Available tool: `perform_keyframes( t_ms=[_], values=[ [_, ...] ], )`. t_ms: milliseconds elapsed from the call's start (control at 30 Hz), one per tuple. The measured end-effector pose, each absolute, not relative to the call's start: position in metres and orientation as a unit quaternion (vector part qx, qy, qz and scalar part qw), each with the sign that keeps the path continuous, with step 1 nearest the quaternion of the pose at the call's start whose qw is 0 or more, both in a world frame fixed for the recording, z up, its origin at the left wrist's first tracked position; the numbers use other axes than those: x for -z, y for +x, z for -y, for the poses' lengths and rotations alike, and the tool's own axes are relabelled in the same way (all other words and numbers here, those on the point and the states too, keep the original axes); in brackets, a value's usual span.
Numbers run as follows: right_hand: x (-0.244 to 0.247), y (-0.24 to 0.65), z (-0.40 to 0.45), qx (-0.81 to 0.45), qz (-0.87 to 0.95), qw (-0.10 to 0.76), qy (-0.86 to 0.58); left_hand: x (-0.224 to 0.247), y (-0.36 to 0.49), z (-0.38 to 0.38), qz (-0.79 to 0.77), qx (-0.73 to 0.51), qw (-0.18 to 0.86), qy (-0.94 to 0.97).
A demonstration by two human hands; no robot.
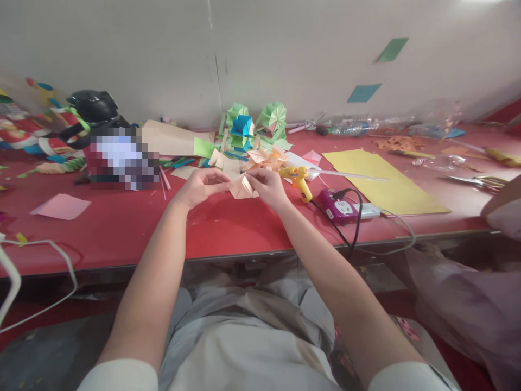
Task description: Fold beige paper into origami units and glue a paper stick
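We have a small folded paper (241, 189) held up over the near middle of the red table (220, 233). Our left hand (207, 188) pinches its left edge and our right hand (267, 188) grips its right side, fingers closed on it. We seem to be shaping its folds; the next move probably calls for a light, steady pinch. Just right lies a yellow glue gun (300, 182); peach paper pieces (266, 157) sit on the far side.
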State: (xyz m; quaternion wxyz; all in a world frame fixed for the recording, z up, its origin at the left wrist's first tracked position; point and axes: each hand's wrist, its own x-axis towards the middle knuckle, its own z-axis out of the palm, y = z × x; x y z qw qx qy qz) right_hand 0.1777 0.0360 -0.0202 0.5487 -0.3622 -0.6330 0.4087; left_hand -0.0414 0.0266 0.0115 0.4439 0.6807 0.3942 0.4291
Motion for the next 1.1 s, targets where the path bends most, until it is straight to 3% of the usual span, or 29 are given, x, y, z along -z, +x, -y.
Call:
perform_keyframes(
  t_ms=[200,600,933,1100],
  values=[
    [0.022,0.176,-0.034,-0.388,0.641,0.555,-0.361,0.0,-0.035,-0.035,-0.418,-0.49,0.363,0.673],
    [0.023,0.174,-0.033,-0.387,0.677,0.518,-0.351,-0.002,-0.03,-0.034,-0.45,-0.47,0.233,0.723],
    [0.018,0.175,-0.029,-0.349,0.66,0.552,-0.37,0.004,-0.03,-0.038,-0.412,-0.472,0.299,0.72],
    [0.019,0.174,-0.028,-0.333,0.68,0.546,-0.359,0.003,-0.028,-0.038,-0.428,-0.479,0.255,0.722]
  ],
)
